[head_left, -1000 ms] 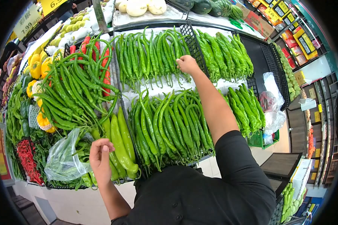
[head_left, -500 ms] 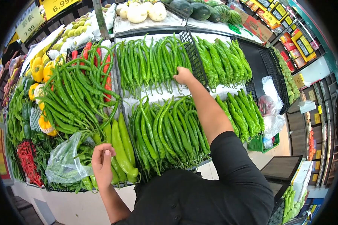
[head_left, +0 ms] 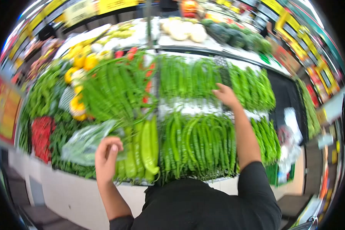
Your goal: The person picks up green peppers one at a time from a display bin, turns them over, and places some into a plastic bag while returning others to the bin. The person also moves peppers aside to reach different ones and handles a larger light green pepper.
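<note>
My right hand [head_left: 226, 94] reaches to the right end of the upper row of long green peppers [head_left: 188, 76], beside a black divider [head_left: 223, 71]. Its fingers look partly curled, and blur hides whether they grip a pepper. My left hand [head_left: 108, 153] is raised over the broad light-green peppers [head_left: 142, 147], its fingers curled towards the thumb; anything between them is too small to make out. A clear plastic bag [head_left: 84, 142] lies just left of it. Another row of long green peppers [head_left: 199, 142] lies below my right hand.
A large heap of green peppers [head_left: 111, 86] stands left of centre, with yellow peppers [head_left: 78, 107] and red chillies [head_left: 43, 138] further left. White melons [head_left: 184, 30] and watermelons [head_left: 235, 38] sit at the back. Plastic bags [head_left: 289, 145] hang at the right.
The view has shifted, so the stand appears further right and lower, with more blur. My right hand remains at the upper row's right end; my left hand stays near the bag and light-green peppers.
</note>
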Demonstrator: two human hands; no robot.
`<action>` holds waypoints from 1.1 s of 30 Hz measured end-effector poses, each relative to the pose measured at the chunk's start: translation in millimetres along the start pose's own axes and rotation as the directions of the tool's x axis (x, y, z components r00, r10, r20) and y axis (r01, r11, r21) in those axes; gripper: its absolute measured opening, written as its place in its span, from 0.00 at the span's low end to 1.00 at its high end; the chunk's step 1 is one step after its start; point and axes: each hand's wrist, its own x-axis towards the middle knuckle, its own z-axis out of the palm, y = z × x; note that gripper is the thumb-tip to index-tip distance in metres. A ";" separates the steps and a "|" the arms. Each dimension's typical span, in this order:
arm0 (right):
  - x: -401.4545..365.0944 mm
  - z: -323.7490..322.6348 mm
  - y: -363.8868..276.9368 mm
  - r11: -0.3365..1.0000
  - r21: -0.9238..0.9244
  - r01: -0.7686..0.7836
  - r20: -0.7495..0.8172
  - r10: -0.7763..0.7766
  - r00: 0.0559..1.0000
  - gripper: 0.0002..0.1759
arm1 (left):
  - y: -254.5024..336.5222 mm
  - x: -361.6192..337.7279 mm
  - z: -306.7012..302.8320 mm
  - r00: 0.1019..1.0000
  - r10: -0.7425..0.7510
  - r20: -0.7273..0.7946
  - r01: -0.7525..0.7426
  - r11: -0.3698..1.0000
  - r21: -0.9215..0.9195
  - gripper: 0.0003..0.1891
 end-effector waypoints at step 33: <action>-342.4 -44.3 -26.6 0.925 0.373 0.074 -0.031 -0.067 0.997 0.23 | -84.1 200.2 -98.9 0.907 -0.340 -0.248 0.418 0.657 0.628 0.21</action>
